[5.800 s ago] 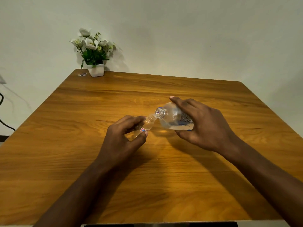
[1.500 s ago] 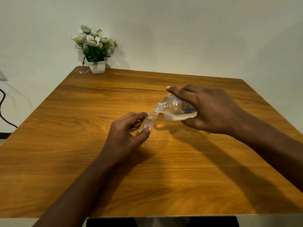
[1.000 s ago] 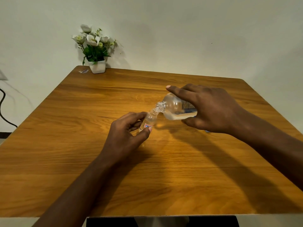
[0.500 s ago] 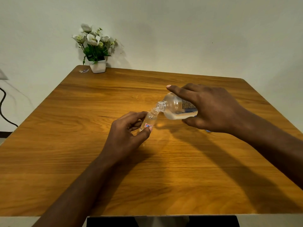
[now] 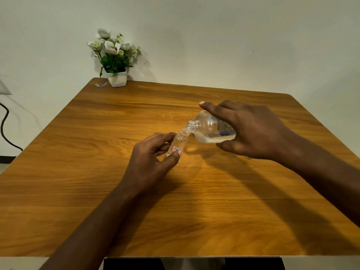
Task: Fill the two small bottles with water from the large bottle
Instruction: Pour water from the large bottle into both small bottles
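My right hand [image 5: 251,131] grips the large clear bottle [image 5: 209,129], tipped on its side above the wooden table [image 5: 97,172], its open neck pointing left and down. Water lies along the bottle's lower side. My left hand [image 5: 151,162] pinches a small clear bottle [image 5: 179,144] with a red and blue label, tilted so its open mouth sits just under the large bottle's neck. The two mouths nearly touch. Only one small bottle is in view. A bit of blue shows under my right hand, hidden for the most part.
A white pot of white flowers [image 5: 116,61] stands at the table's far left corner, with a small wrapper [image 5: 101,84] beside it. A black cable [image 5: 3,129] hangs by the wall to the left. The wall rises right behind the table.
Hardly anything differs in the last second: both hands hold their pose at the table's middle. Since 5.8 s ago my right hand has lifted the large bottle a little.
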### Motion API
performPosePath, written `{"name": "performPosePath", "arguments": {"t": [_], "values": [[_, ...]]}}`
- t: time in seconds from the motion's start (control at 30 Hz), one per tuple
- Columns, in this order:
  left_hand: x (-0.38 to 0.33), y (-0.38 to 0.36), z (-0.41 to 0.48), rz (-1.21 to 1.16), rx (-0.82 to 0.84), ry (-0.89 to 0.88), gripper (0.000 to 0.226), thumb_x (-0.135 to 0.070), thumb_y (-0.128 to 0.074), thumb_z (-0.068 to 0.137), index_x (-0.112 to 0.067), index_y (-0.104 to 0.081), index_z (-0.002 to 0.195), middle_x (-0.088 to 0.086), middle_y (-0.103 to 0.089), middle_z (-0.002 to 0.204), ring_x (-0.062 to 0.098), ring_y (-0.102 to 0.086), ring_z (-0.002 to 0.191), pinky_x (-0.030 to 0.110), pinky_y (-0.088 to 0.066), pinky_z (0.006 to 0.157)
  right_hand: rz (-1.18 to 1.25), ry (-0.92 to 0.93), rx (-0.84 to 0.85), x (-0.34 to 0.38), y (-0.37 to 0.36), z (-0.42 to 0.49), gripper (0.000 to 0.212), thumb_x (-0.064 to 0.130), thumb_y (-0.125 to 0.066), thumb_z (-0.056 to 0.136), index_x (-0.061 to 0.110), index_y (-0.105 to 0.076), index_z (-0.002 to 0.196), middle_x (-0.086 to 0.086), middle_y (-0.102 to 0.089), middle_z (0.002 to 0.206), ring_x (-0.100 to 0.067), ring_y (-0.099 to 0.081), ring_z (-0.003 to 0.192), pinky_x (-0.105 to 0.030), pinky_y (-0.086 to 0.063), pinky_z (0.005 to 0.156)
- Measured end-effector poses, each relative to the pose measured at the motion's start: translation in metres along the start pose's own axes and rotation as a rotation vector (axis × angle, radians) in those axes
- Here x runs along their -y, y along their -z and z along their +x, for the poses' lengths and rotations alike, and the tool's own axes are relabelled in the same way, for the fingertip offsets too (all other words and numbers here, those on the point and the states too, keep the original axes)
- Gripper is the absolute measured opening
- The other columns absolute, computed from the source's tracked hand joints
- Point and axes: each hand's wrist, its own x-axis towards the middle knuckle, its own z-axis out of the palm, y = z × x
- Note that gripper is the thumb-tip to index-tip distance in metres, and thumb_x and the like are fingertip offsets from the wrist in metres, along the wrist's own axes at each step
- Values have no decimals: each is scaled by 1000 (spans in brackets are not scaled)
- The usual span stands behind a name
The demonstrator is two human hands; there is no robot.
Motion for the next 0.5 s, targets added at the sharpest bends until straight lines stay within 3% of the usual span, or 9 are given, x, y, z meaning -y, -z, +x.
{"name": "performPosePath", "arguments": {"t": [0.37, 0.5], "values": [[1, 1, 0, -88, -24, 53, 39, -13, -72, 78, -20, -65, 116, -6, -68, 105, 11, -70, 92, 23, -54, 83, 83, -50, -67, 6, -13, -2, 95, 47, -72, 72, 30, -21, 151, 2, -60, 122, -18, -60, 92, -24, -40, 56], [1, 1, 0, -130, -57, 90, 38, -15, -71, 79, -20, -65, 117, -3, -69, 106, 12, -70, 93, 26, -55, 83, 184, -100, -112, 14, -22, 0, 97, 47, -72, 71, 31, -21, 151, 4, -60, 121, -18, -60, 95, -32, -52, 64]]}}
